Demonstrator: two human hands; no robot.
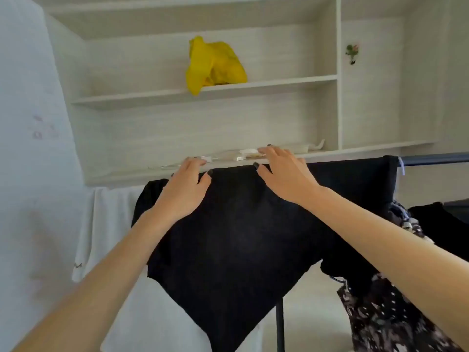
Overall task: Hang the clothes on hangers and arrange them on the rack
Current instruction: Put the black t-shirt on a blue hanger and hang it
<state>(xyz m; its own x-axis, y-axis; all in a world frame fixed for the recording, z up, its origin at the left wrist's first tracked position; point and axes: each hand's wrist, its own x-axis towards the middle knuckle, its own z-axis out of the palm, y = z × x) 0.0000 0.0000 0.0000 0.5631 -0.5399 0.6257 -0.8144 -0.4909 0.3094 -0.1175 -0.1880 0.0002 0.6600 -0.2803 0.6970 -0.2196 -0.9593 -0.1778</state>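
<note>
Both hands laid flat on a black garment draped over the rack rail.

The left hand (181, 191) and the right hand (284, 174) rest palm-down on the black garment (236, 237), near its top fold — fingers straight and slightly spread, holding nothing, their tips reaching over the far edge of the cloth. The garment hangs over the dark rack rail (436, 158), which shows bare only at the far right; its lower edge falls to a point beside the rack's upright post (280, 326). A white cloth (111, 214) hangs just left of it, and a dark dotted, patterned garment (380, 313) hangs lower on the right. Behind stands a pale shelf unit (279, 83) with a yellow bag (215, 64) on the middle shelf — its corner droops over the shelf edge.
</note>
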